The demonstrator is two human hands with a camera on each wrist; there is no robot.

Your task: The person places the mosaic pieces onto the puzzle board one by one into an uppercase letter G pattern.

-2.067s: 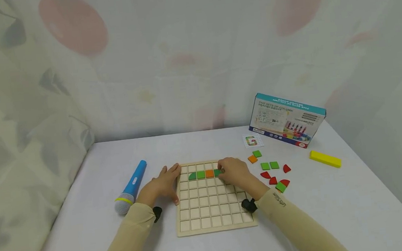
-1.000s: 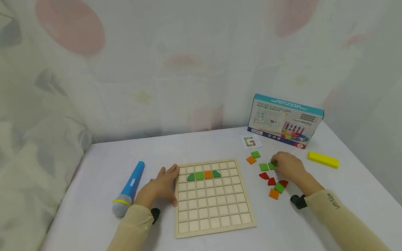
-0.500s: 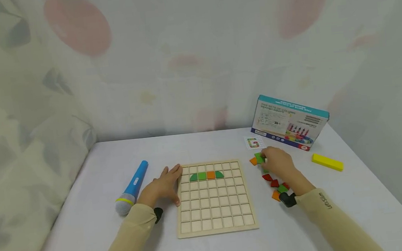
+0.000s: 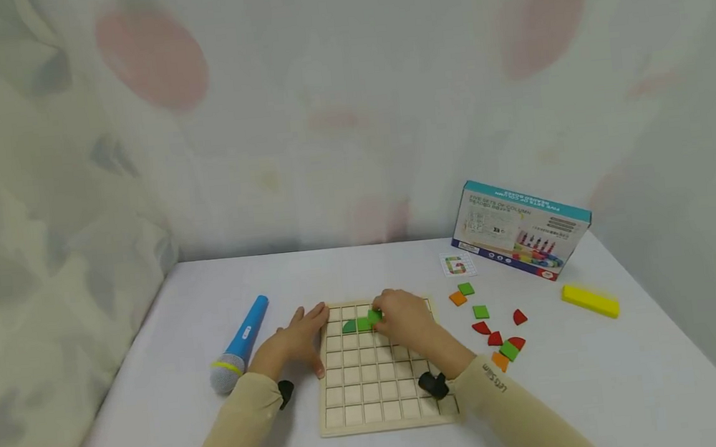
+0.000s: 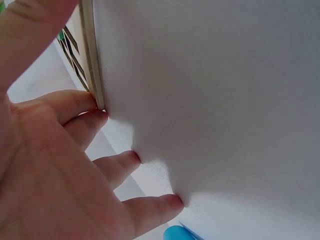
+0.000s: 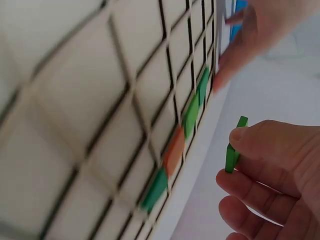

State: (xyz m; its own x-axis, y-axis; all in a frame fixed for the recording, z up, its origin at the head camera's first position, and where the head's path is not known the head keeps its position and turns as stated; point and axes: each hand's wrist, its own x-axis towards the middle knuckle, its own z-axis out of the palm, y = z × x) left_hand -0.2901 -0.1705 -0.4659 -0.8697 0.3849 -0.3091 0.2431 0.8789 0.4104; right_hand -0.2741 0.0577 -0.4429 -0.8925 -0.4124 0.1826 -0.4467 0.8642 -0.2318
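Observation:
My right hand [image 4: 409, 325] pinches a green square tile [image 6: 234, 150] between thumb and index finger, over the upper part of the wooden grid board [image 4: 370, 374]. My left hand [image 4: 296, 342], fingers spread, rests at the board's left edge; in the left wrist view two fingertips touch its corner. One row of the grid carries a dark green quarter-round piece [image 4: 349, 326], a green square [image 4: 363, 324], an orange square [image 6: 174, 151] and a second dark green quarter-round piece [image 6: 155, 191]. In the head view the right hand hides the last two.
Right of the board lie loose tiles: green squares [image 4: 481, 312], orange squares [image 4: 458, 299] and red quarter-rounds [image 4: 519, 316]. Behind them are a pattern card [image 4: 458, 265] and a printed box [image 4: 520, 229]. A yellow bar [image 4: 590, 301] lies far right, a blue toy microphone [image 4: 248, 333] left.
My right hand went from the board to the loose tiles, took a green square, and came back left over the board with it. The left hand has stayed at the board's edge.

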